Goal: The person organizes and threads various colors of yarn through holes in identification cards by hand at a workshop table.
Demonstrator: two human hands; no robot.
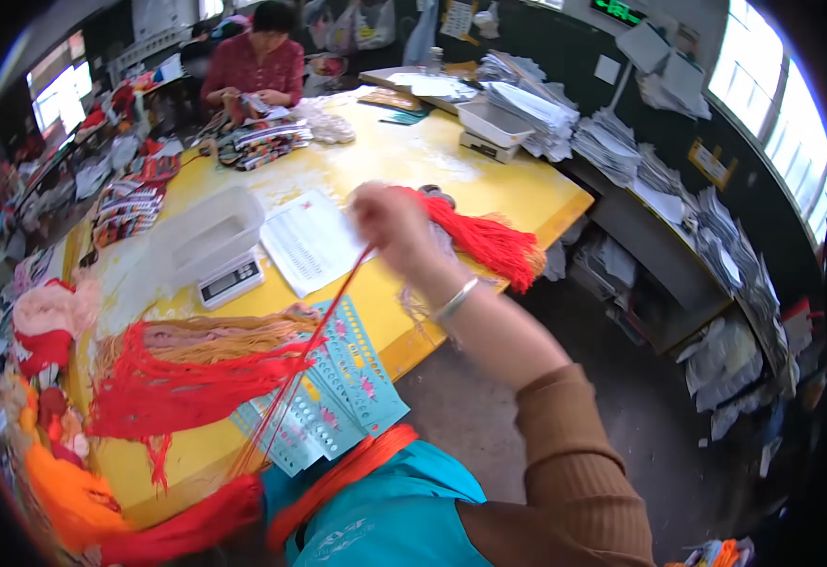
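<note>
My right hand (390, 222) is raised over the yellow table (413, 161), pinching taut red yarn strands (314, 345) that run down to the table's near edge. A bundle of red yarn (484, 236) lies just beyond that hand. More red yarn (182, 383) is spread on the table beside tan yarn (215, 335) and teal punched cards (357, 378). My left hand is not in view. An orange strand (338, 477) crosses my teal apron.
A small scale with a plastic tray (215, 250) and a printed sheet (309, 241) sit mid-table. Another person (257, 61) works at the far end with patterned fabrics (262, 142). Paper stacks (612, 142) fill shelves at right. Yarn heaps (50, 331) line the left.
</note>
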